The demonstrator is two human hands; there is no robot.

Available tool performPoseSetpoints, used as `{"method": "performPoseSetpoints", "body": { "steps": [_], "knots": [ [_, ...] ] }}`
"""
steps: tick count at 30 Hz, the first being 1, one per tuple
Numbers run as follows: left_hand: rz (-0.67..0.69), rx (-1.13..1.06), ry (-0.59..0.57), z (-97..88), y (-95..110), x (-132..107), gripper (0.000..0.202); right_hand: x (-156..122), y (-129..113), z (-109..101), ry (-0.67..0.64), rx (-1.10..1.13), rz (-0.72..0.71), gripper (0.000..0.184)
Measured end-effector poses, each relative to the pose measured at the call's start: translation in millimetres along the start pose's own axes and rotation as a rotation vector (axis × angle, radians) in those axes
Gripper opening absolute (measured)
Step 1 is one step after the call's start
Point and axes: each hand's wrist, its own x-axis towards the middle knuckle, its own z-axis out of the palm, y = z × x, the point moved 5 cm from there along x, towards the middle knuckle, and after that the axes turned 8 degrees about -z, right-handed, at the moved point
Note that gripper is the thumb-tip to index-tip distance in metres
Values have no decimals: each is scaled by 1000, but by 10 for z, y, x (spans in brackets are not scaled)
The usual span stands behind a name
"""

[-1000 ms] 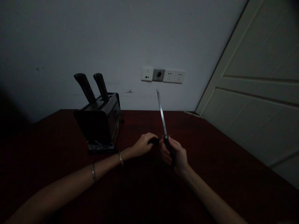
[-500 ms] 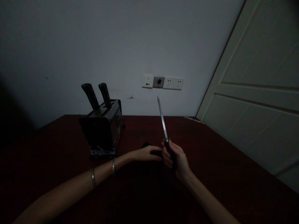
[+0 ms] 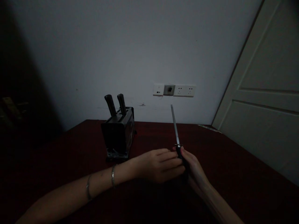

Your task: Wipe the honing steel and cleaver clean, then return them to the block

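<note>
Gripping a metal rod by its black handle above the table, the right hand points it up toward the wall, the left hand bent-fingered at the handle's left, its hold unclear.

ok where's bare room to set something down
The table looks bare behind the left hand, between the knife block and the metal rod, and from the right hand toward the door. It's crowded at the handle, with both hands there; the front is too dark to judge.
</note>
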Motion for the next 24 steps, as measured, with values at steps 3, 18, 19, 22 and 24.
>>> {"method": "performPoseSetpoints", "body": {
  "steps": [3,18,19,22,24],
  "knots": [
    [98,132,-157,4,121,82,26,-29,14,1,27,-35,25,33],
    [168,230,-269,9,255,191,26,-41,112,30,-63,-72,-19,32],
    [178,237,-269,18,260,195,26,-40,116,29,-61,-75,-22,33],
    [227,220,-269,29,274,202,24,-56,112,58,-71,-89,-7,34],
    [269,193,-261,0,281,215,24,-75,92,88,-90,-101,2,35]
  ]
}}
